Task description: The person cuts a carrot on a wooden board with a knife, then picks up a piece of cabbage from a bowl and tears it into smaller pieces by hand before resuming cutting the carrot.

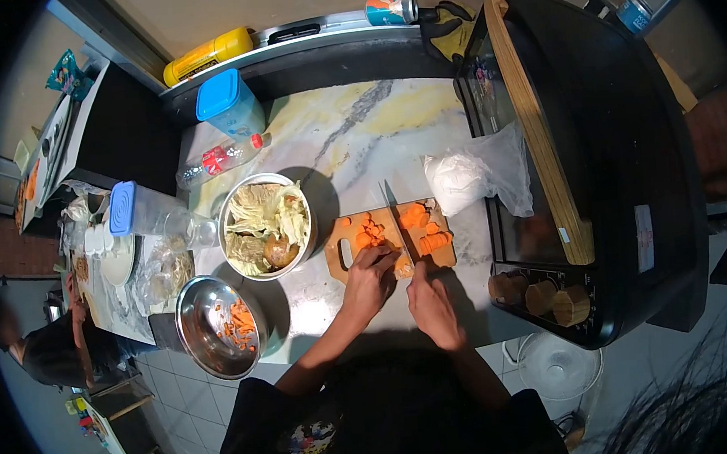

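An orange-brown cutting board [338,267] lies on the counter in front of me. My right hand [433,305] is closed around the handle of a kitchen knife [395,216], whose blade points away from me across the board. Just left of the blade, my left hand [369,284] bends its fingers down onto the board, pinching a piece of carrot that they mostly hide. Small pale-orange bits lie by its fingertips. Cut carrot chunks [370,230] sit beyond the left hand, and more carrot pieces [434,242] lie right of the knife.
Left of the board stand a white bowl [229,257] of cabbage leaves and a steel bowl [193,344] holding carrot bits. A bag of white powder [459,182] rests beside the black oven [619,150]. A plastic bottle [220,159] lies farther back. Another person [52,350] is at far left.
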`<state>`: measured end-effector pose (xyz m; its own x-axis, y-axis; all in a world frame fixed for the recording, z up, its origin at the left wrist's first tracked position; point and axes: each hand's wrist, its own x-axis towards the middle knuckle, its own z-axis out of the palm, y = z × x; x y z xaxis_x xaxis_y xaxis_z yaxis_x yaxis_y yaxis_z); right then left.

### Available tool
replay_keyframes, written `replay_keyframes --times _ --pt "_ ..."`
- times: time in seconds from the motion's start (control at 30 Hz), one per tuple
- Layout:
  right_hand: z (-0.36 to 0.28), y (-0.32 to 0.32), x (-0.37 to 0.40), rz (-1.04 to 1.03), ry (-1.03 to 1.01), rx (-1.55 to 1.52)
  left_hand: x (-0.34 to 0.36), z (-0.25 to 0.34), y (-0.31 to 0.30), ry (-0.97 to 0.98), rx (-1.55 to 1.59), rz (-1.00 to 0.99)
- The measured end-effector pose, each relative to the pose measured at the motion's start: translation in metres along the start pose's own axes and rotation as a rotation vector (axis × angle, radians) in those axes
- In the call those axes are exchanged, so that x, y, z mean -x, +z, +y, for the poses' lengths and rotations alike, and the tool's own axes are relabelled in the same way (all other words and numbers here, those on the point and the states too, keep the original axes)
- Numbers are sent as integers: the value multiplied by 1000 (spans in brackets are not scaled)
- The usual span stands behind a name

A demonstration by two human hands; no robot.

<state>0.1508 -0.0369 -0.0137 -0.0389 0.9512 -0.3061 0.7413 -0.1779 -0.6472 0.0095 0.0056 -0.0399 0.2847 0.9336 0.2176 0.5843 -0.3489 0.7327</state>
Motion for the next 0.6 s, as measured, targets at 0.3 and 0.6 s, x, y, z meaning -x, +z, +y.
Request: replay_keyframes --times 0.3,0.6 --pt "-11 -4 -2 -19 11 97 -2 2 -1 -18 24 -8" --pt "-7 -7 -3 -54 6 112 -2 2 -1 -25 44 3"
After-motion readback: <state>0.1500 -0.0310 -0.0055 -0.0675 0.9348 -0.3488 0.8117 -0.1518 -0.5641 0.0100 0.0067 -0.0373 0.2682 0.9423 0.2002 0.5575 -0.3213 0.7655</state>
